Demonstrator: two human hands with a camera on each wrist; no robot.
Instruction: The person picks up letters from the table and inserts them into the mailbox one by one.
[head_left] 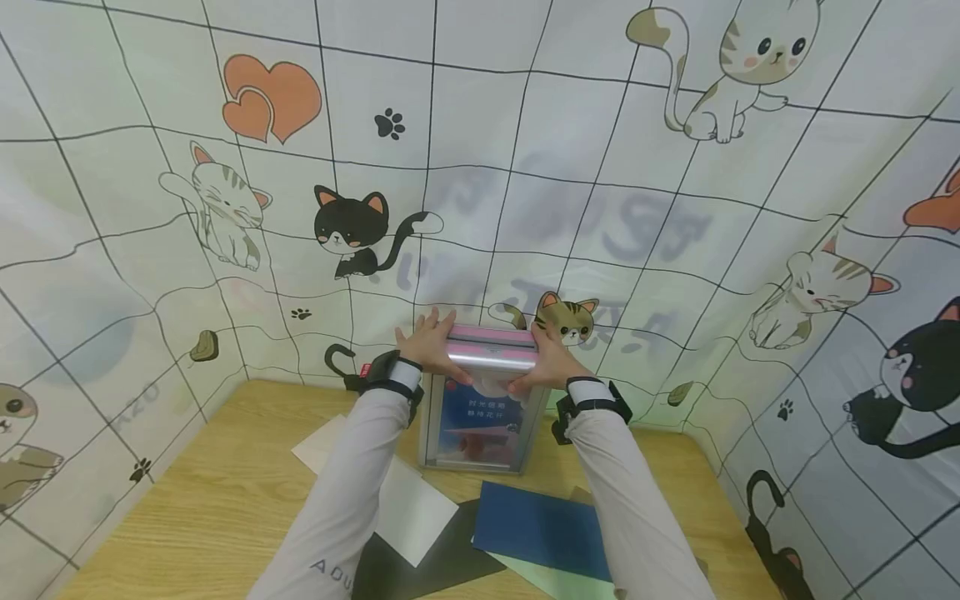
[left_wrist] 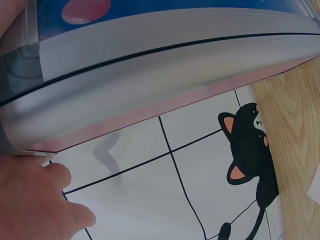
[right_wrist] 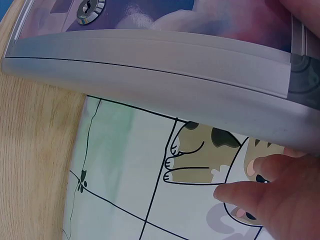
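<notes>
An upright box (head_left: 480, 433) with a silver frame, a pink top with a long slot, and a blue picture front with white lettering stands at the back of the table. My left hand (head_left: 429, 343) grips its upper left corner, thumb across the front. At the upper right corner my right hand (head_left: 555, 364) holds it the same way. A round key lock (right_wrist: 91, 11) shows on the front in the right wrist view. The left wrist view catches the box's curved side (left_wrist: 150, 75), with fingers reaching past its edge.
Sheets lie on the wooden table (head_left: 202, 475) in front of the box: white paper (head_left: 416, 508), a black sheet (head_left: 450, 567), a blue sheet (head_left: 540, 525) and a pale green one (head_left: 551, 575). A cat-print cloth (head_left: 480, 200) hangs close behind and along both sides.
</notes>
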